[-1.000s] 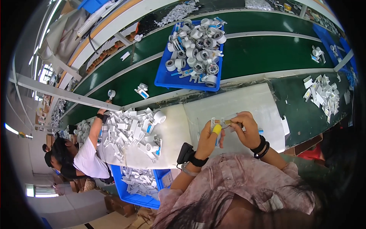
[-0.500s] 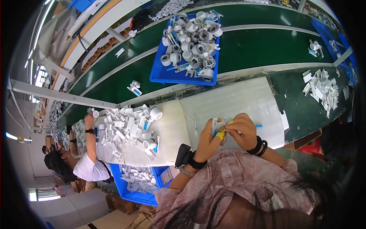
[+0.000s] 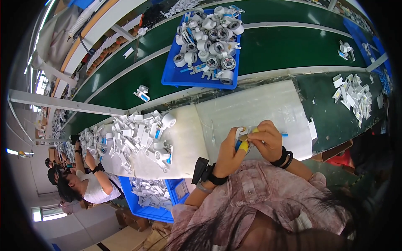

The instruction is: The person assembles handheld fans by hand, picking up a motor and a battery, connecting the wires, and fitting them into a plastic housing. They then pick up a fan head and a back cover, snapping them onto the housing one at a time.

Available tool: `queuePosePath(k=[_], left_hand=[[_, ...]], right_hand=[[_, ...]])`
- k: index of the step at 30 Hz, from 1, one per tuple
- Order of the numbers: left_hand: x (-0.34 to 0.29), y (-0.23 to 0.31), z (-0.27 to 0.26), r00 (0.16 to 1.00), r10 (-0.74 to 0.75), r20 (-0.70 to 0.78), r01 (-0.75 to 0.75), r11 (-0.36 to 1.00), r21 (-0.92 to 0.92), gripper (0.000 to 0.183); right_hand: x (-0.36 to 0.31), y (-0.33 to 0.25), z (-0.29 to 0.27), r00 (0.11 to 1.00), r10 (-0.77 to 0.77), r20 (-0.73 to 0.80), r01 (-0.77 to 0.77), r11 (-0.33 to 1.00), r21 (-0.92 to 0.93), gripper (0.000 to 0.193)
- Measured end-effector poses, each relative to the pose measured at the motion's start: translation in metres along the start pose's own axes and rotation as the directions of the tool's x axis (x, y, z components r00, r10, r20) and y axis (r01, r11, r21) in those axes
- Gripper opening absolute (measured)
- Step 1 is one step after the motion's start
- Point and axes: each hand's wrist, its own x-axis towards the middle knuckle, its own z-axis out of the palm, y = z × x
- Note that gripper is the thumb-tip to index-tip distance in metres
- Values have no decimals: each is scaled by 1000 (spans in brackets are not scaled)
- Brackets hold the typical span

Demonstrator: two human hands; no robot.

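Setting: factory line, white desk (image 3: 251, 108) beside green conveyor belt (image 3: 276, 48).
Left hand (image 3: 229, 154): fingers curled shut on small white part (image 3: 243, 133); yellow cot on one finger (image 3: 244, 146); black wrist device (image 3: 201, 170) on the wrist.
Right hand (image 3: 267, 140): fingers pinched on same white part, from its right; black bands (image 3: 284, 158) on the wrist.
White part: held above desk near edge, between both hands, partly hidden.
Left of part: heap of white plastic pieces (image 3: 138, 136) on desk.
Above part: blue tray (image 3: 205, 44) of grey-white rolls on belt.
Right of part: smaller white pile (image 3: 354, 94).
Lower left of part: blue bin (image 3: 153, 196); another person (image 3: 83, 184) at work.
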Motion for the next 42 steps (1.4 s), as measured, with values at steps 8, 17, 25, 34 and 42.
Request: queuePosePath(k=[8,17,25,34,42], left_hand=[[-2,0,1,1000,12,-14,-13,998,-55,37],[-5,-10,6,998,18,-58,-17,999,27,36],[-6,-15,8,995,12,-98,-6,998,68,33],[-5,-9,4,992,-58,-110,75,985,157,24],[-5,-9,4,988,-154,-6,153,984,-92,26]], right_hand=[[1,0,2,1000,-1,-13,1,1000,-29,24],[5,-1,-1,998,-41,46,44,997,-67,28],[3,1,1,999,-31,41,34,997,-73,30],[-1,-1,6,998,-49,42,55,986,-158,29],[4,8,-4,979,-157,127,168,983,-75,26]])
